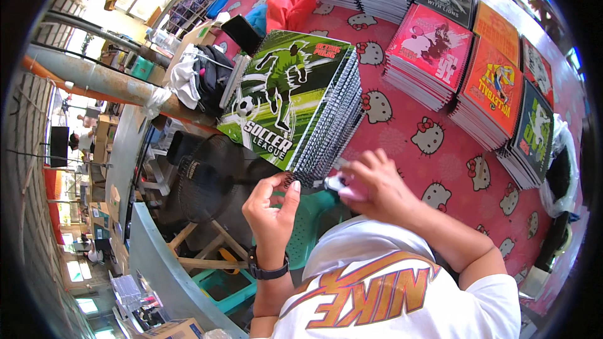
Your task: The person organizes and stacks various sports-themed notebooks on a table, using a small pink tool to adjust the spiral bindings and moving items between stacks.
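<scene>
Close in at the near edge of the worktop [402, 119], which is covered with a pink cartoon-cat cloth, both hands meet at the near corner of a tall stack of spiral notebooks [295, 97] with a green football cover. The left hand [273, 204] pinches the black wire spiral at that corner between thumb and fingertips, a dark watch on its wrist. The right hand [377, 185] is curled around a small pink and white object [342, 187], too blurred to tell what it is, held just beside the same corner. To the right and far side lie more notebook stacks [477, 63] in pink, orange and dark covers. A red cloth [289, 3] lies beyond the green stack, and a black fan [207, 179] stands below the worktop's left edge.
</scene>
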Available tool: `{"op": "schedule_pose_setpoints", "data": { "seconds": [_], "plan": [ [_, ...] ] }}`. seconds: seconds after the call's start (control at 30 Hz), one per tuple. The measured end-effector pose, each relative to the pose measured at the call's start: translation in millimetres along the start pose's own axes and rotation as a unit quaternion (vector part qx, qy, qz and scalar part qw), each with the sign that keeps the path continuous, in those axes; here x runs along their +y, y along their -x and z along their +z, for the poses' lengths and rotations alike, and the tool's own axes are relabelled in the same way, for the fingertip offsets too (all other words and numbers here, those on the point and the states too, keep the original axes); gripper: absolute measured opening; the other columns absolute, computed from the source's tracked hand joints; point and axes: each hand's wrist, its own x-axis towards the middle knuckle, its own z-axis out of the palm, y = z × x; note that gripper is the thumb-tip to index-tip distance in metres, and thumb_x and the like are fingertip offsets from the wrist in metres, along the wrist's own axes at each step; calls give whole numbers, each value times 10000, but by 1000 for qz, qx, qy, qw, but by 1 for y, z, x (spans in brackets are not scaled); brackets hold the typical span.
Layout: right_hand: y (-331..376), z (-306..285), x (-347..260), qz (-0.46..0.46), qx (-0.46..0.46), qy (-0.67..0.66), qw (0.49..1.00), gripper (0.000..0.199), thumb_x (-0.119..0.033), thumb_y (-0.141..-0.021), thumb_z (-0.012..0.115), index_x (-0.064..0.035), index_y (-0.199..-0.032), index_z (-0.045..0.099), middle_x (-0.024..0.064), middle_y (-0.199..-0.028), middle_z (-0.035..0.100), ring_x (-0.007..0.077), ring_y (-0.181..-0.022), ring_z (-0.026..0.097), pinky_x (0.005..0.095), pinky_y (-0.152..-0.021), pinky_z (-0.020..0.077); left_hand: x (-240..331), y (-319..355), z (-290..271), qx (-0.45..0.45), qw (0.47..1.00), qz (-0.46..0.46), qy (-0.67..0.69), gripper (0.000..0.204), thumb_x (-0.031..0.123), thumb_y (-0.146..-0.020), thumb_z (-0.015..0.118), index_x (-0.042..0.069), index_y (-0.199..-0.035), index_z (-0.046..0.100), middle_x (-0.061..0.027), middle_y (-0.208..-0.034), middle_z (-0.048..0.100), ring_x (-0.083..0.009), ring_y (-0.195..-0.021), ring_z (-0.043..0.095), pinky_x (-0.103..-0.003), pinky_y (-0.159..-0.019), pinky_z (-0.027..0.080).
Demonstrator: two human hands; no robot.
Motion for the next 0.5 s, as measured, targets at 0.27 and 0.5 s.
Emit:
{"op": "schedule_pose_setpoints", "data": {
  "seconds": [0.27,0.5],
  "plan": [
    [-29,-17,1,-62,84,135,985,405,-301,-614,751,-96,-902,554,72,-837,516,251,-834,503,374,-744,381,1,-3,1,2,1000,29,-7,161,79,-756,679,-29,-868,639,-88,-796,640,-115,-624,588,-226,-514,472],
    [-30,-13,3,-75,91,158,980,465,-290,-579,758,-97,-947,547,71,-862,527,252,-877,502,384,-771,373,1,-3,1,-3,1000,26,-2,166,89,-765,677,-34,-872,643,-72,-781,633,-97,-625,572,-217,-529,467]
  ]
}}
